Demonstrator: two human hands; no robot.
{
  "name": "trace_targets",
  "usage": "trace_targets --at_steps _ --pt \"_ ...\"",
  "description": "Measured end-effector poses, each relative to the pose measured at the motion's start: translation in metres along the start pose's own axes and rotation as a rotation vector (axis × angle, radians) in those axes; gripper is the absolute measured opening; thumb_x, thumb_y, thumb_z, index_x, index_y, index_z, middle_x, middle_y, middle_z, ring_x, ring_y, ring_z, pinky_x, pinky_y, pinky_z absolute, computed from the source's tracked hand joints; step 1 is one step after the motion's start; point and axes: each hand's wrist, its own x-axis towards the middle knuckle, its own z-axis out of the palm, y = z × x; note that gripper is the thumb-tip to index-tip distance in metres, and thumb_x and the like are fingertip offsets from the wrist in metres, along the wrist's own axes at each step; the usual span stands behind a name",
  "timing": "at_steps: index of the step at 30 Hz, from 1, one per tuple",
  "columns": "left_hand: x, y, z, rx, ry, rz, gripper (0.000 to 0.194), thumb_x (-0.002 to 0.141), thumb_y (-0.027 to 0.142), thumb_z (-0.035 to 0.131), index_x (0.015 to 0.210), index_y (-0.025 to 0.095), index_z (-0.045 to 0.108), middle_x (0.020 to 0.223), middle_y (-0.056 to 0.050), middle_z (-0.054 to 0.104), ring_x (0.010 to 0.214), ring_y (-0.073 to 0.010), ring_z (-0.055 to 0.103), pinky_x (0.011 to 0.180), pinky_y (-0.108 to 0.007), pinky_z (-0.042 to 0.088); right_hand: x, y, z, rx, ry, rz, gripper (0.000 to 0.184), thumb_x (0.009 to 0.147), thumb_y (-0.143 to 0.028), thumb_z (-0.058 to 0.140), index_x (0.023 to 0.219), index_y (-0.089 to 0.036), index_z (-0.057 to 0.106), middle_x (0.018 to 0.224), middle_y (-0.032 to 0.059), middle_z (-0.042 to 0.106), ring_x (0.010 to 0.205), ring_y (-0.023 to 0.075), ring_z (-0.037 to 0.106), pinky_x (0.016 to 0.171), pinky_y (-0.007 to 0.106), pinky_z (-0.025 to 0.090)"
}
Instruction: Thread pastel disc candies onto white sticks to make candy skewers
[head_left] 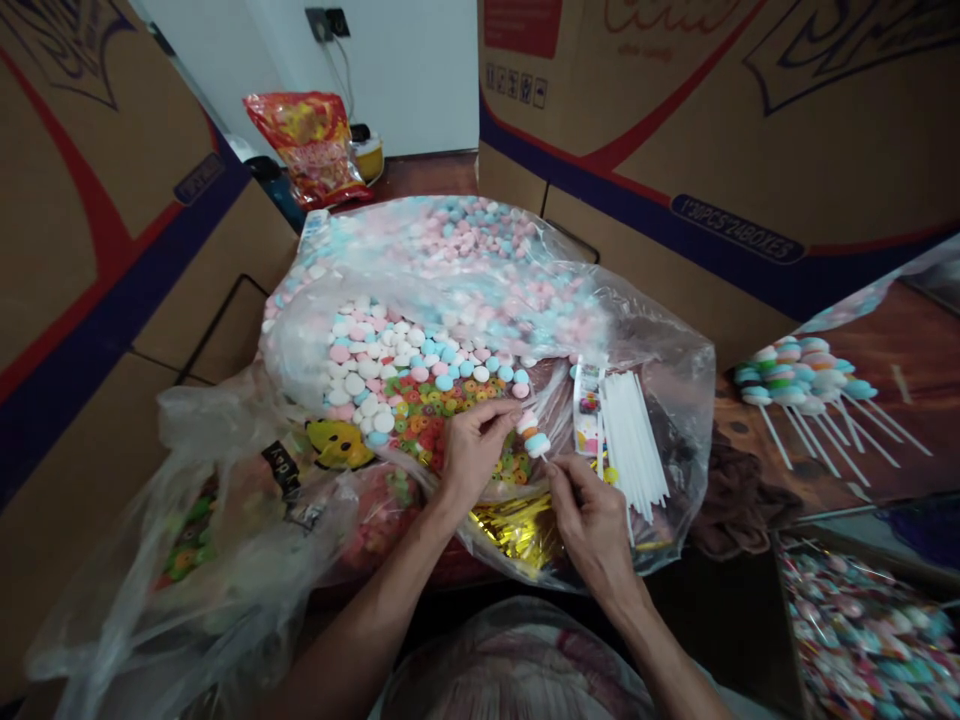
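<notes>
Between my two hands is a candy skewer [532, 436], a white stick threaded with pink, orange, white and pale blue pieces. My right hand [592, 515] pinches the bare stick below the candies. Thumb and fingers of my left hand [476, 445] are closed at the pink piece on the top end; whether they hold a further piece is hidden. Beneath the hands lie gummy rings [435, 420] in red, yellow and green. Pink, white and blue marshmallow-like candies [367, 350] spread beyond them. White sticks [634, 440] lie bundled right of the skewer, and gold twist ties [517, 530] sit just below.
Finished skewers [810, 375] are piled on the table at right, near a brown cloth [739, 500]. A box of wrapped candies [874, 635] stands lower right. Large cartons [712, 150] rise behind. A clear plastic bag [225, 560] covers the left; a red candy bag [307, 150] stands at the back.
</notes>
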Motion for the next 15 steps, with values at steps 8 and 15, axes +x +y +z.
trace_targets --at_steps 8,15 --pt "-0.003 0.002 0.012 0.005 0.014 0.020 0.018 0.083 0.023 0.063 0.095 0.018 0.076 0.099 -0.004 0.077 0.093 -0.0182 0.070 0.085 -0.030 0.055 0.006 -0.001 0.016 0.028 0.043 0.056 0.025 0.093 -0.033 0.049 0.079 -0.018 0.063 0.063 -0.0018 0.055 0.055 0.0125 0.047 0.055 0.023 0.036" --pt "-0.006 -0.004 0.022 0.034 -0.048 0.026 0.021 0.084 0.024 0.061 0.097 0.017 0.076 0.094 -0.004 0.077 0.087 -0.0179 0.070 0.083 -0.029 0.054 0.013 -0.002 0.021 0.073 0.087 0.105 0.026 0.092 -0.035 0.050 0.080 -0.017 0.063 0.061 -0.0027 0.051 0.056 0.0129 0.044 0.055 0.024 0.034"
